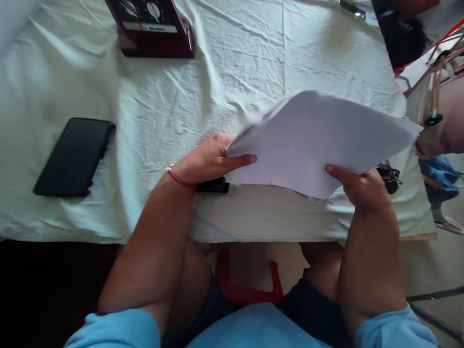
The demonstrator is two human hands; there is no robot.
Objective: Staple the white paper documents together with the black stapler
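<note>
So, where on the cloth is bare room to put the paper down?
Bare white cloth lies between the dark red box and the paper, also between the phone and the left hand. It is crowded by the right hand: keys.

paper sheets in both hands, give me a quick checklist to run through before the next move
1. Left hand has a grip on the paper sheets: ok, thumb on top at the left edge.
2. Right hand has a grip on the lower edge: ok, thumb on top.
3. Sheets lined up: not ok, the left corner fans apart.
4. Sheets off the tablecloth: ok, they are lifted and bowed.
5. Small black object under the left wrist: cannot tell what it is.
6. Phone away from the sheets: ok, it lies far to the left.
</note>
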